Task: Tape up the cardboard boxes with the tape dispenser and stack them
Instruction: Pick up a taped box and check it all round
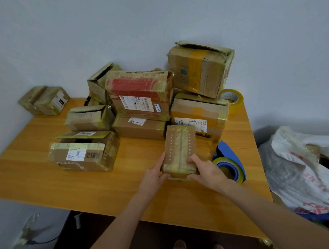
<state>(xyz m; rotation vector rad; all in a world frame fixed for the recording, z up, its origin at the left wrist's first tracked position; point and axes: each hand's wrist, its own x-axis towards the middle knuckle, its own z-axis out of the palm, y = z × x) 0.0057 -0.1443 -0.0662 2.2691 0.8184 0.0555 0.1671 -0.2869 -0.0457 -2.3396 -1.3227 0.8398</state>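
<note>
both hands [154, 173] hold taped box [180, 148]

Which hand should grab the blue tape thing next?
Probably the right. The blue tape dispenser lies on the table just beside the right hand, while the left hand is on the far side of the small box both hands hold.
</note>
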